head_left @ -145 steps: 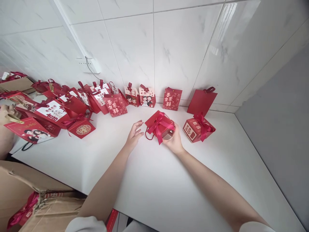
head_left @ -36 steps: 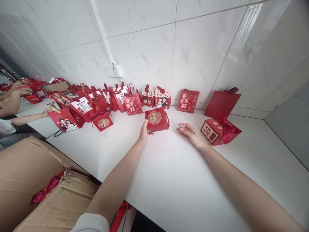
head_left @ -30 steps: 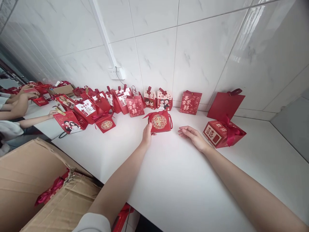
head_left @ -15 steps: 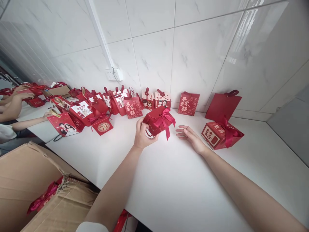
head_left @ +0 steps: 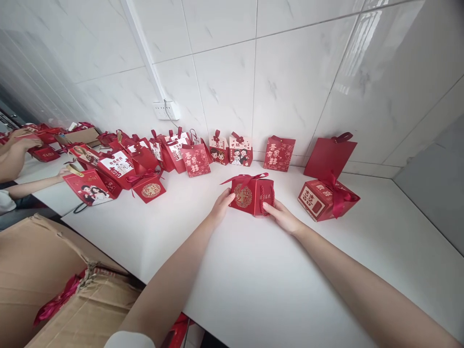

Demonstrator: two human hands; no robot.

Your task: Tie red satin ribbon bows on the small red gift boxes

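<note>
Left hand gripping box at its left side, right hand gripping its right side by the cord; box sitting mid-table, ribbon on top; second box resting to the right, bags standing far left

Crops the carton at left and partly hides the left hand and right hand behind the red box.

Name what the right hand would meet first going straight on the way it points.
The right hand would at once meet the held red box, which its fingers already appear to touch.
</note>
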